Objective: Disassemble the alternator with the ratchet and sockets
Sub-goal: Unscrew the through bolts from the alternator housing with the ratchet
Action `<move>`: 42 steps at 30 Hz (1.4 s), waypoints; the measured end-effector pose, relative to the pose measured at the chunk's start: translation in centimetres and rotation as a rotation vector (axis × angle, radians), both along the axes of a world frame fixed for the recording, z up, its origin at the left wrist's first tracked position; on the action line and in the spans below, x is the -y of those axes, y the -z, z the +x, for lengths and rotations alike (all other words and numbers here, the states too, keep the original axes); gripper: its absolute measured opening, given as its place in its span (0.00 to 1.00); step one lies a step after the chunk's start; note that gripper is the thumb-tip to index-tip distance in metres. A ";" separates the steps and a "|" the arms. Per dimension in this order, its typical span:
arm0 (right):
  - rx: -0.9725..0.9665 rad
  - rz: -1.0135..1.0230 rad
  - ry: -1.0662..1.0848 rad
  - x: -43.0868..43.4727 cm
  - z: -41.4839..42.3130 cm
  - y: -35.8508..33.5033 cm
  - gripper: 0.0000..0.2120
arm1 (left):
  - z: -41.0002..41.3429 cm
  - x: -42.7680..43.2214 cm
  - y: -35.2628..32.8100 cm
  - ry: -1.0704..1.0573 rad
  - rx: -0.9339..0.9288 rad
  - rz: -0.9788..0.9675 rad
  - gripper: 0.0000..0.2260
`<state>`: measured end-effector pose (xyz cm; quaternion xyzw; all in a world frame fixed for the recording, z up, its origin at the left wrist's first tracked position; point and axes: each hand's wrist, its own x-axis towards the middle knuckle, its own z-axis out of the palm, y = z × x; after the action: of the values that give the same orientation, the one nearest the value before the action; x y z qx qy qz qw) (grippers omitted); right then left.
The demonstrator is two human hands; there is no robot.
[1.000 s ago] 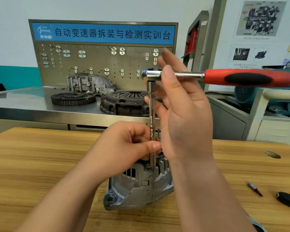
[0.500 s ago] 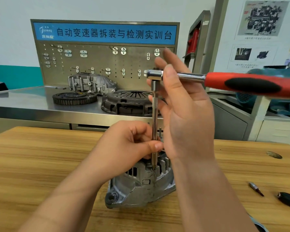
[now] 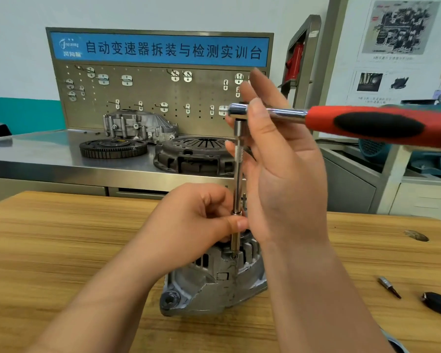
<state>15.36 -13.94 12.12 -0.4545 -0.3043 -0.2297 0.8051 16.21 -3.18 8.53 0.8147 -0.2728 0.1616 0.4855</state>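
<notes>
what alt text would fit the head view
A left hand pinches a long extension bar seated in an alternator on a wooden table, while the right hand holds the head of a red-handled ratchet on top.

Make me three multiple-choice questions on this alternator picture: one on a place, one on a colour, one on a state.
1. Where is the loose bit? A) on the wooden table, right of the alternator B) on the floor C) in a toolbox
2. The ratchet handle is: A) blue B) red and black C) green
3. The extension bar is: A) flat on the table B) hung up C) upright on the alternator
Answers: A, it lies on the wood at right; B, red grip with black inlay; C, the left hand pinches it standing.
</notes>
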 end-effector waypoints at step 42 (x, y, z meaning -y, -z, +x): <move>0.047 -0.037 0.013 -0.2 -0.3 0.0 0.12 | -0.1 0.1 0.0 0.014 -0.005 -0.058 0.06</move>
<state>15.10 -13.70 12.09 -0.4655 -0.3245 -0.2398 0.7877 16.15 -3.24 8.52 0.7989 -0.2726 0.1638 0.5106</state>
